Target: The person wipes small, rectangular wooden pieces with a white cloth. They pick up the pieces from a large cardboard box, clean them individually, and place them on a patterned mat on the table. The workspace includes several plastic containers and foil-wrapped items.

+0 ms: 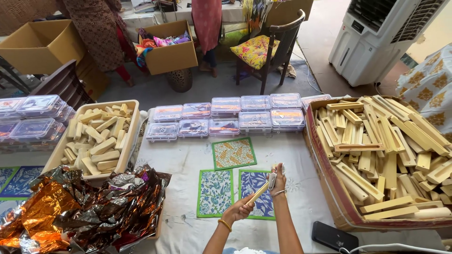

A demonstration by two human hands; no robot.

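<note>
Both hands work one piece: a pale wooden stick [258,193], held slantwise above the blue floral mat [256,194]. Left hand [239,210] is closed around the lower end of the stick, thumb on top. Right hand [278,180] is closed on the upper end, where a small whitish piece [272,180] sits against the stick; what that piece is cannot be told at this size.

Judgement on doing this step well: keep the left grip firm and low so the stick does not rotate, and let the right fingers do the fine work at the tip. Holding the stick over the cloth, close in front of the body, looks sensible, since a dropped part would land on the mat and not among the stock.

Pose: both forearms come up from the bottom edge and converge. Right forearm is steep, wrist bent forward, a thin bangle at the wrist. Left forearm lies lower, to the left of the right one, with a golden bangle [225,225].

Surroundings, relative to the hands:
- well to the right: big carton [329,178] heaped with long wooden pieces
- far left, beyond: tray of short wooden blocks [96,137]
- near left: crumpled copper foil [89,207]
- ahead: rows of clear plastic boxes [225,115]
- just ahead and left: two more printed mats, orange-leaf [233,153] and blue-green [215,193]
- near right, low: dark phone [334,236]
</note>
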